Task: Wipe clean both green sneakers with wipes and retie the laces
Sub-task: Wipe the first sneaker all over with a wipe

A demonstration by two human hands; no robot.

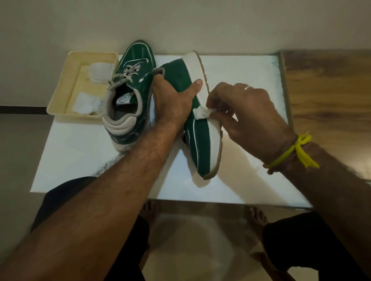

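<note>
Two green sneakers with white soles are on a white table (73, 159). One sneaker (130, 87) stands upright at the left, its grey laces loose. The other sneaker (199, 126) is tipped on its side with the sole facing right. My left hand (174, 100) grips this tipped sneaker around its upper, thumb on the sole edge. My right hand (245, 109) pinches a small white wipe (202, 113) against the side of the sneaker where green meets white.
A cream tray (69, 82) at the table's back left holds folded white wipes (99, 70). A wooden surface (333, 102) adjoins the table on the right. A wall stands behind. My bare feet are on the floor under the table's near edge.
</note>
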